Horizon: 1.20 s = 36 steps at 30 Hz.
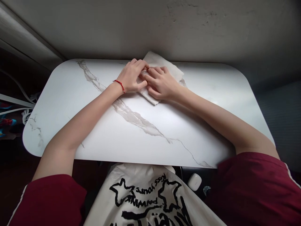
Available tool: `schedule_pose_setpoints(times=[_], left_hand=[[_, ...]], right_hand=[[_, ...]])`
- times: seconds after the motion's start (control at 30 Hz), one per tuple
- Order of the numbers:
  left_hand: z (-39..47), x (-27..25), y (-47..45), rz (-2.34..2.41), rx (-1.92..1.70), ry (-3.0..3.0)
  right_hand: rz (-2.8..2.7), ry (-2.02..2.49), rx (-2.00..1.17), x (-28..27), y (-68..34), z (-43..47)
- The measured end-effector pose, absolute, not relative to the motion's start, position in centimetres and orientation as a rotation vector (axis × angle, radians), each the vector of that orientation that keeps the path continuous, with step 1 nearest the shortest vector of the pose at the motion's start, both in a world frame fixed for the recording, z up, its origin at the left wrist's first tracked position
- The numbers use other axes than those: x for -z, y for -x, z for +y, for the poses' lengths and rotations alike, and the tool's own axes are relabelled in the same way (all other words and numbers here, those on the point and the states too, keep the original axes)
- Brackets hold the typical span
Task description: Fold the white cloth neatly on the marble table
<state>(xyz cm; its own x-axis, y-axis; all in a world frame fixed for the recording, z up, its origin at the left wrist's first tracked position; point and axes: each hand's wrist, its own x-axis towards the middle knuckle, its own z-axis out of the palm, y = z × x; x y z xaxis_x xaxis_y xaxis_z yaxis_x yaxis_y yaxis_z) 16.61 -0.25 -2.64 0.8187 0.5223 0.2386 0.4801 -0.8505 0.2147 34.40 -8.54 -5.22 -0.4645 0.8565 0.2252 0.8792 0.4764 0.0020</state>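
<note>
On the far middle of the marble-patterned white tabletop [98, 125] lies a thin white sheet [156, 58], either a paper towel or a wiping cloth. It sits at a slant, and its far corner reaches the wall side of the table. My left hand [133, 77], with a red string bracelet [120, 84] at the wrist, has its fingers curled on the sheet's left edge. Beside it, my right hand [163, 83] grips the sheet's middle with bent fingers. The fingertips of both hands nearly meet, and the sheet under them is partly hidden.
A grey wall [131, 28] with chipped paint rises behind the table. White cables [16, 103] hang past the left edge. Below the front edge are a white rounded case [194, 182] and white fabric with black print [145, 201].
</note>
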Motion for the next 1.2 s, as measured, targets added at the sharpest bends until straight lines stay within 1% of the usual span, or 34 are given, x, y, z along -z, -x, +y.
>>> schedule_pose_setpoints(times=[0.07,0.23,0.33,0.43,0.5,0.6,0.67,0.83,0.93,1.07,1.13,1.2], left_hand=[[-0.4,1.1,-16.4,0.766,-0.314,-2.872],[-2.3,-2.9,-16.1,0.718,0.209,-2.891],[-5.4,-3.8,-16.2,0.684,0.368,-2.956],[-10.0,-3.5,-16.3,0.583,0.358,-3.008],[-13.3,-2.9,-16.2,0.608,0.285,-3.055],[-16.9,-2.3,-16.2,0.644,0.24,-3.141],[-17.7,-2.3,-16.2,0.613,0.271,-3.154],[-15.3,-3.5,-16.8,0.711,0.5,-3.055],[-13.3,-4.0,-17.4,0.877,0.496,-2.98],[-10.6,-4.2,-17.5,1.059,0.529,-2.843],[-9.1,-4.0,-17.3,1.084,0.553,-2.827],[-7.5,-3.2,-17.0,1.039,0.479,-2.846]], right_hand=[[-2.538,1.563,0.185,5.0,-33.2,-9.4],[-2.57,1.586,0.186,3.5,-30.3,-12.6],[-2.627,1.542,0.16,2.1,-28.8,-15.9],[-2.75,1.499,0.206,1.4,-27.3,-20.3],[-2.831,1.461,0.314,1.7,-26.4,-23.1],[-2.793,1.503,0.477,2.7,-25.3,-26.0],[-2.736,1.549,0.483,3.0,-24.9,-26.5],[-2.67,1.605,0.262,2.7,-25.2,-23.8],[-2.607,1.625,0.213,3.3,-26.2,-20.7],[-2.545,1.495,0.158,5.1,-28.4,-16.0],[-2.534,1.426,0.127,5.7,-29.9,-13.8],[-2.546,1.4,0.103,5.9,-31.6,-12.0]])
